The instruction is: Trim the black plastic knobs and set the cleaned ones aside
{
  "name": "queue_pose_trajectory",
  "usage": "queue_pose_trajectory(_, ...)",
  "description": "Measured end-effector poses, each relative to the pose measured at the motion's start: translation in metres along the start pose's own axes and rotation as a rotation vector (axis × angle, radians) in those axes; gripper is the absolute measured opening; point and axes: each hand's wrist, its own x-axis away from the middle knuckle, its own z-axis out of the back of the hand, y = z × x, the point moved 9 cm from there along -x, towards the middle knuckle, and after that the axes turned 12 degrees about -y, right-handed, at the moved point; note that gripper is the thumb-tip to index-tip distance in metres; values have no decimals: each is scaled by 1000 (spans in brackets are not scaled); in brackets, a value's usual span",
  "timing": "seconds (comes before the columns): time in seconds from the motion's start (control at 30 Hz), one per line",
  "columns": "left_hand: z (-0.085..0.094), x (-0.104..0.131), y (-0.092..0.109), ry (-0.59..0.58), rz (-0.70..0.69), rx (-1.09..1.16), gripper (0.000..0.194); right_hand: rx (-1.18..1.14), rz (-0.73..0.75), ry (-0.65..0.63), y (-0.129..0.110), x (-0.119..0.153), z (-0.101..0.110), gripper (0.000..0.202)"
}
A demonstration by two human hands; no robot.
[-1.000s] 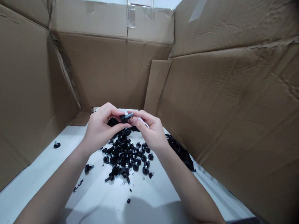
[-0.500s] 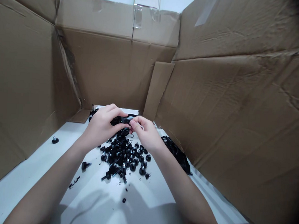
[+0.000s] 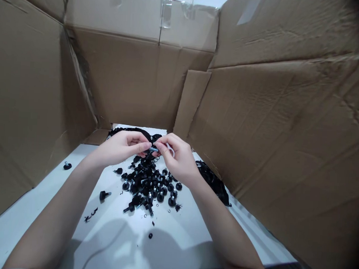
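Between both hands, above the far end of a pile, is a black-headed screw (image 3: 154,149) whose bare metal shank shows. My left hand (image 3: 125,147) pinches it from the left, and its black head is mostly hidden by the fingers. My right hand (image 3: 176,155) is closed at the shank end, thumb and index finger pressed together close to the left fingertips. Beneath the hands lies a heap of similar black-headed screws (image 3: 147,180) on the white table (image 3: 174,245).
Cardboard walls (image 3: 128,80) enclose the table on three sides. A black plastic bag (image 3: 212,182) lies along the right wall. Stray screws, one (image 3: 104,195) near my left forearm and another (image 3: 67,165) further left, lie apart. Black scraps (image 3: 90,215) are scattered about.
My left fingers have closed further around the screw's head, and its shank now tilts down to the right. Both hands stay close together; the view has shifted slightly.
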Motion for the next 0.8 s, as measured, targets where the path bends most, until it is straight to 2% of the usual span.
queue_pose_trajectory(0.13,1,-1,0,28,-9,0,27,-129,-37,7,7,-1,-2,9)
queue_pose_trajectory(0.2,2,-1,1,42,0,-26,27,-132,-33,10,9,-2,-3,15)
queue_pose_trajectory(0.37,3,0,2,68,33,-138,29,68,5,15,3,-2,-4,1)
queue_pose_trajectory(0.47,3,-1,1,86,48,-189,31,153,-6,7,3,-1,-4,12)
queue_pose_trajectory(0.53,1,-3,-2,64,49,-180,30,179,-31,-18,6,-2,-4,16)
queue_pose_trajectory(0.67,-4,-4,-8,-11,54,-156,27,166,-34,-87,10,-5,-6,9)
queue_pose_trajectory(0.8,-2,-2,-9,-15,92,-168,32,143,6,-158,9,-6,-9,11)
